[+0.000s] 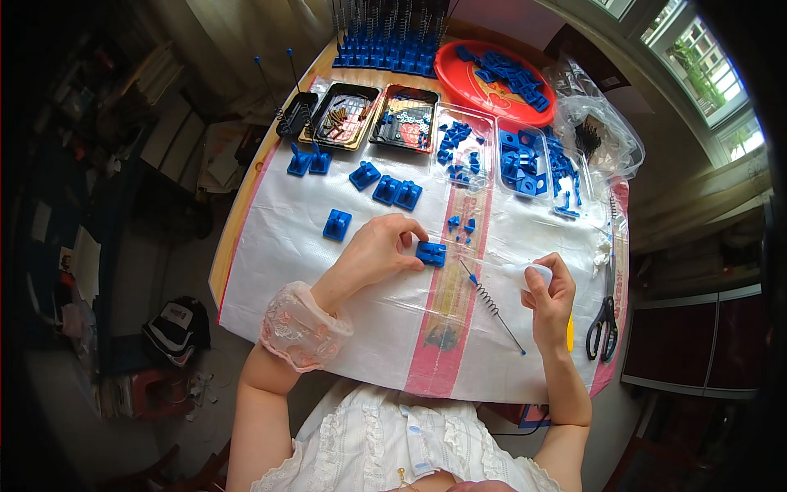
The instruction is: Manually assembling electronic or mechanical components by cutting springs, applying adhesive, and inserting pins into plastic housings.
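My left hand [377,250] is closed at the fingertips on a small blue plastic base piece [431,254] that lies on the white sheet. To the right, my right hand [552,299] is wrapped round a small white rounded object [538,274], perhaps a bottle. Its pale narrow end points left toward the base piece. Between the hands lies a thin metal rod with a coil spring [490,305] and blue ends. Several tiny blue pieces [461,225] sit just beyond the held base piece. Another blue base piece [336,224] rests left of my left hand.
Farther back are more blue bases [387,189], black trays [348,92] of small metal parts, clear boxes [525,184] of blue parts and a red basin [449,82]. Spring rods [385,49] stand upright in blue bases at the far edge. Black scissors [603,328] lie at right.
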Demonstrator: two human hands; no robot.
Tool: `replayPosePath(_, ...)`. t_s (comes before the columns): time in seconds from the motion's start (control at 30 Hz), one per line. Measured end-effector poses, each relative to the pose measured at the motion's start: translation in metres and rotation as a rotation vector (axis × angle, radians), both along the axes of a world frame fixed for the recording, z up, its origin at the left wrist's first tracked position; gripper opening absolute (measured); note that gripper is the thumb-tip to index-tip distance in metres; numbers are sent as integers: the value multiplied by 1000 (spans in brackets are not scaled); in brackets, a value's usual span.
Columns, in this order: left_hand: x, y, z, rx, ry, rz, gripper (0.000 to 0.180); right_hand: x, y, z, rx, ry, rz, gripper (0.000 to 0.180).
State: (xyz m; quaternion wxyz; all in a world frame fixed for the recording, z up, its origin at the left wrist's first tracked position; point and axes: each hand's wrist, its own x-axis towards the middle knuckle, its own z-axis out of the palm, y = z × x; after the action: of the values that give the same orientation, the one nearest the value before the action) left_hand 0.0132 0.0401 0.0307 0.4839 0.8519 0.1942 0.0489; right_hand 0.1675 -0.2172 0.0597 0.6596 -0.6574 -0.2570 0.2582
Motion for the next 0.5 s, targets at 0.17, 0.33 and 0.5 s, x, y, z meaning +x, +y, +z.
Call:
replayPosePath(0.17, -1, 0, -1, -3, -14, -1, 38, 1, -2, 2, -19, 34, -2, 18)
replayPosePath(0.33, -1, 0, -1, -1, -12, -1, 38, 1, -2, 2, -13, 42, -10, 18)
replayPosePath(0.5, 0, 0, 1, 9, -1, -2, 37, 1, -2, 1, -1, 58, -4, 18)
